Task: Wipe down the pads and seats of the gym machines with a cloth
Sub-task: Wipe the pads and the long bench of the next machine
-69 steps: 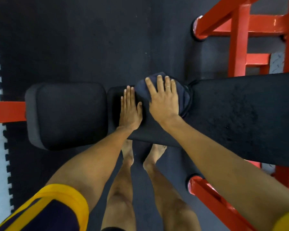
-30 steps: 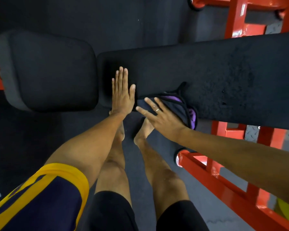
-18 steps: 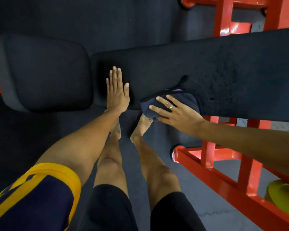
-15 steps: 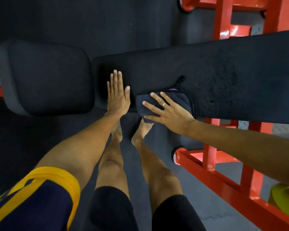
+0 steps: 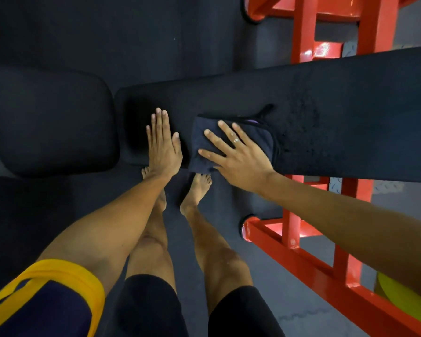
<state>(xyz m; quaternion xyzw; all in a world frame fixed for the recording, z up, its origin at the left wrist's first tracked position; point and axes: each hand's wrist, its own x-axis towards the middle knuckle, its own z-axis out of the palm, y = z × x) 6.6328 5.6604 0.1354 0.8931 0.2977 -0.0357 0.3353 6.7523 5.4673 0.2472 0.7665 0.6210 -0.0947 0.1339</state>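
Cloth (image 5: 263, 137) lies bunched on the near edge of the long pad (image 5: 338, 113), toward its left end. Your right hand (image 5: 238, 159) presses it flat, fingers spread and straight. The pad's long axis runs left to right, and most of its length lies right of the cloth, so the next stroke likely goes that way. Your left hand (image 5: 162, 147) rests flat on the pad just left of the cloth, holding nothing. The seat pad (image 5: 49, 122) sits past the pad's left end. No containers in view.

The right hand (image 5: 236, 159) lies flat with fingers spread on a dark folded cloth (image 5: 263, 137) at the near edge of the long black pad (image 5: 350, 113). Just to its left, the left hand (image 5: 163, 147) rests flat on the bare pad. Further left of that hand is a separate seat pad (image 5: 49, 122). A red frame (image 5: 301, 254) stands under the right forearm.
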